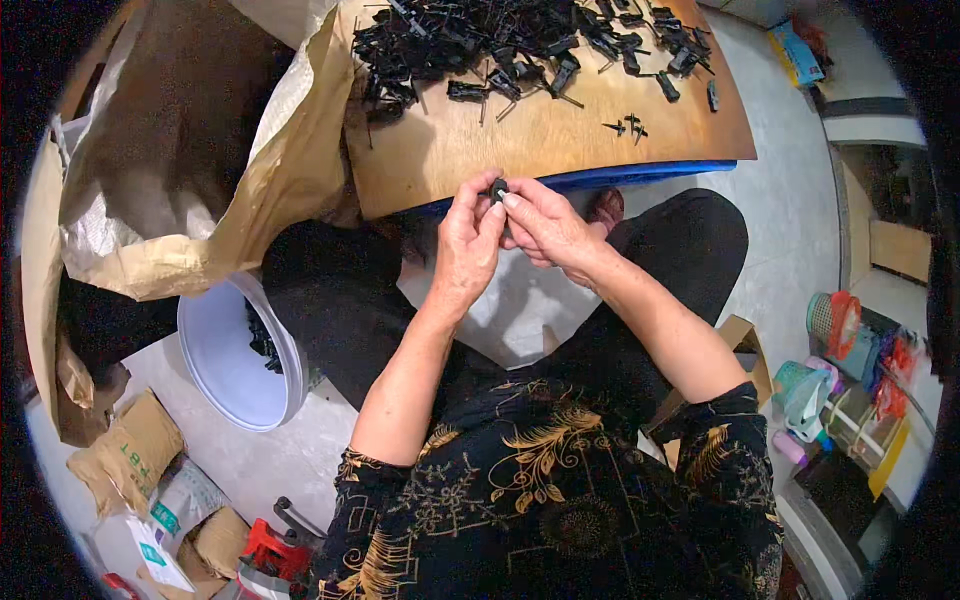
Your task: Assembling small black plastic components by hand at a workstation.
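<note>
Just off the near edge of a wooden board [480, 145], both hands meet at a small black plastic part [499, 188]. My left hand [468, 240] is closed, pinching it between thumb and fingers. From the other side my right hand [553, 228] grips it too, thumb on top and the other fingers curled under. Part of the piece is hidden by the fingers. Beyond the hands, a heap of black plastic parts [480, 45] with thin rods sticking out covers the far side of the board. A few tiny black pieces [632, 127] lie apart near its right side.
On the left hangs a large open woven sack [150, 255]. Below it stands a white bucket [225, 360] with black parts [263, 338] inside. Brown paper packages [128, 450] lie at lower left, beside a red item [270, 550]. Baskets and coloured bags [850, 340] crowd the right.
</note>
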`<act>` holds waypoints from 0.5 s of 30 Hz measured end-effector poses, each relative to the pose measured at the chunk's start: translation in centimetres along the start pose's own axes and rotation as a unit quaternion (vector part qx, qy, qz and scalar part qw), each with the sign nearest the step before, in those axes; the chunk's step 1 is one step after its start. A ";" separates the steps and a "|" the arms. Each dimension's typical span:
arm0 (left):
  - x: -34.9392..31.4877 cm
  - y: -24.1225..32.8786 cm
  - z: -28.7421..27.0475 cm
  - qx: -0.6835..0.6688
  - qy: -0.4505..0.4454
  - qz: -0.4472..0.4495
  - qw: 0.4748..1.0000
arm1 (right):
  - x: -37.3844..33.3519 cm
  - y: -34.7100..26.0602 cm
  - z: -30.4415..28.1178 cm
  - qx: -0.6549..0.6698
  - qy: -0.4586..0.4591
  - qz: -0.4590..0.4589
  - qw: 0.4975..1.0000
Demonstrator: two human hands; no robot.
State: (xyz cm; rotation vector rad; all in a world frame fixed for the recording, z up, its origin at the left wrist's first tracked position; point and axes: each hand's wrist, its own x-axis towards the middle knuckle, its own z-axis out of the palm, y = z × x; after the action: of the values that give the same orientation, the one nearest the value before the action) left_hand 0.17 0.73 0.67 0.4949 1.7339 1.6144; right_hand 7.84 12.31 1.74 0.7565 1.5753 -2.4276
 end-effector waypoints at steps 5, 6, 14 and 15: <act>0.4 -1.2 0.1 0.046 0.035 0.087 0.994 | 0.6 -0.2 -0.3 0.028 -0.025 0.031 0.999; 0.4 -1.1 0.1 0.054 0.040 0.080 0.994 | 0.7 -0.2 -0.3 0.031 -0.025 0.040 0.998; 1.0 -1.5 0.4 0.085 0.008 0.008 0.996 | 1.7 0.0 -0.7 -0.094 0.050 0.009 0.994; 1.2 -2.0 0.5 0.039 0.019 0.046 0.998 | 2.3 0.4 -1.7 -0.134 0.020 -0.017 0.991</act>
State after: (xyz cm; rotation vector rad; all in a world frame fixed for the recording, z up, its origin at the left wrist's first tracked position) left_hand 0.09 1.59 -1.50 0.5926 1.8324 1.6343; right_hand 6.53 13.96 -0.23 0.7381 1.8939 -2.1699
